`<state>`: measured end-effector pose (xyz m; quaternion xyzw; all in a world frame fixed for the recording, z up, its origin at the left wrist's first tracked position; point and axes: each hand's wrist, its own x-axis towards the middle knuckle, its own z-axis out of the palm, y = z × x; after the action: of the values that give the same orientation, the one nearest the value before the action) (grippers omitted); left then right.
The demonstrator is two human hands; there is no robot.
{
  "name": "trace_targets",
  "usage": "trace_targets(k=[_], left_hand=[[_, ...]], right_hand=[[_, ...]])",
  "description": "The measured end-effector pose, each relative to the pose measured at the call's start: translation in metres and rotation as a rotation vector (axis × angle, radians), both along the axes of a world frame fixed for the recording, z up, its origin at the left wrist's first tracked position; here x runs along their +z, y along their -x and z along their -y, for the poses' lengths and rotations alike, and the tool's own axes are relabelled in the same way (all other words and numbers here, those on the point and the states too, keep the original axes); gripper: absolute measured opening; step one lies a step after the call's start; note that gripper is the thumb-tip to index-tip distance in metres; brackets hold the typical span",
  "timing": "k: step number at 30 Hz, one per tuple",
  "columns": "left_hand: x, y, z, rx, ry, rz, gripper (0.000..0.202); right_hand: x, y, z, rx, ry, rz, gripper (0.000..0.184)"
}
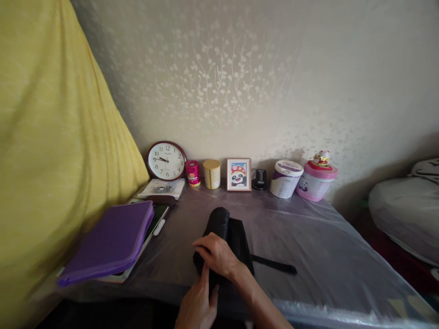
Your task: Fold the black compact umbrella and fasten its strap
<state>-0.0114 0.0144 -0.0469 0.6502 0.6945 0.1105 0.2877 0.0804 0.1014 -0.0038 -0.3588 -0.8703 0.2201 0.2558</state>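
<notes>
A black rolled-up folding umbrella (222,228) lies on the plastic-covered table (308,237), its strap (274,264) trailing out to the right. My right hand (216,255) rests on top of the roll with fingers curled over its left side, pressing it. My left hand (199,304) comes up from the front edge, its fingers pointing up against the near end of the black bundle. What lies under the hands is hidden.
A purple zip case (113,242) lies on papers at the left by a yellow curtain (51,160). Along the wall stand a clock (166,160), two cans, a framed panda picture (238,174), a white tub (286,178) and a pink tub (316,181). Bedding (404,214) at right.
</notes>
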Motion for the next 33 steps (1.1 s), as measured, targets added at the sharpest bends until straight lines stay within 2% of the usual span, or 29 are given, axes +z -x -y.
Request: trace_targets(k=[3,6,10,16,20,23,25,28,33], left_hand=[[0.0,0.001,0.0,0.002,-0.012,0.066,0.064],[-0.001,0.001,-0.002,-0.005,-0.026,0.08,0.064],[-0.002,0.0,-0.002,-0.011,-0.011,0.073,0.066],[0.002,-0.001,-0.003,0.009,0.026,0.078,0.065],[0.002,-0.001,-0.003,0.01,0.025,0.114,0.067],[0.002,-0.001,-0.002,0.004,0.035,0.129,0.067],[0.002,-0.001,-0.001,0.001,0.025,0.125,0.066],[0.001,0.0,-0.001,0.015,0.018,0.127,0.066],[0.0,0.004,0.0,0.028,-0.006,0.172,0.065]], right_hand=[[-0.004,-0.017,0.0,-0.064,-0.018,-0.109,0.027],[-0.015,-0.026,-0.007,-0.113,-0.072,-0.065,0.025],[-0.028,-0.022,-0.029,-0.109,-0.141,0.021,0.023],[-0.033,-0.015,-0.073,-0.124,-0.173,0.129,0.025],[-0.036,-0.013,-0.094,-0.213,-0.158,0.168,0.025],[-0.037,-0.013,-0.103,-0.333,-0.099,0.158,0.027],[-0.037,-0.019,-0.106,-0.438,-0.039,0.072,0.029],[-0.041,-0.043,-0.103,-0.596,0.033,-0.093,0.033],[-0.051,-0.093,-0.073,-0.765,0.123,-0.143,0.033]])
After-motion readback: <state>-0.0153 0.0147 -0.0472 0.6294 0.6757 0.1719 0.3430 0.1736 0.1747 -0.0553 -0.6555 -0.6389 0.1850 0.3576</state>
